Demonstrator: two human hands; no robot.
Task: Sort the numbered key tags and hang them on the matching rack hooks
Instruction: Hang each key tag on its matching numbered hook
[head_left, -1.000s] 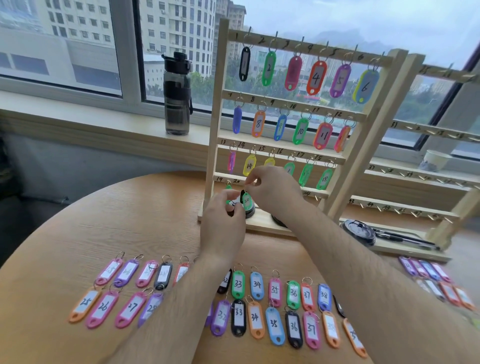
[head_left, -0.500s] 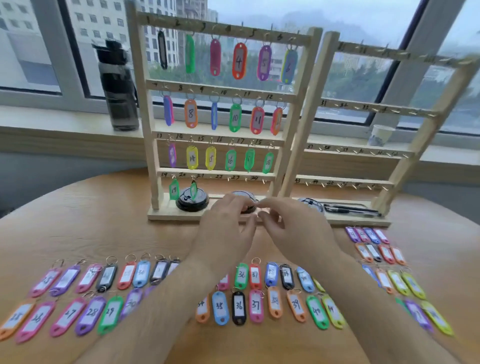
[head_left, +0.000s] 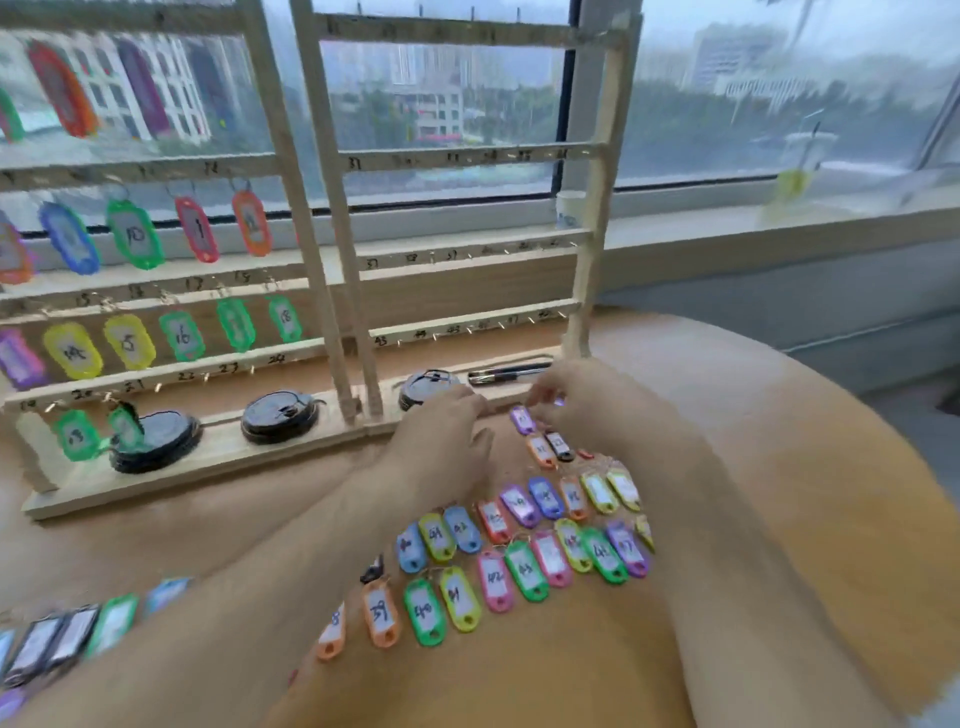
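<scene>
Two wooden racks stand side by side. The left rack (head_left: 291, 218) carries hung coloured tags, the lowest being two green ones (head_left: 78, 435). The right rack (head_left: 467, 156) has bare numbered hooks. Loose numbered key tags (head_left: 524, 551) lie in rows on the round wooden table (head_left: 779, 493). My right hand (head_left: 587, 402) curls its fingertips down at the top of the right-hand group, pinching a small purple tag (head_left: 558, 401) that is mostly hidden. Another purple tag (head_left: 521, 420) lies just left of it. My left hand (head_left: 441, 441) hovers beside it, fingers relaxed and holding nothing.
Black round lids (head_left: 280, 415) and a pen (head_left: 511, 373) rest on the rack bases. More tags (head_left: 67, 639) lie at the lower left, partly under my left forearm. A cup (head_left: 569, 208) and a drink (head_left: 795, 171) stand on the window sill. The table edge curves away on the right.
My view has swung right and down. Both hands moved from the middle of the rack base to the tag group on the right, and my right fingers closed on a tag there.
</scene>
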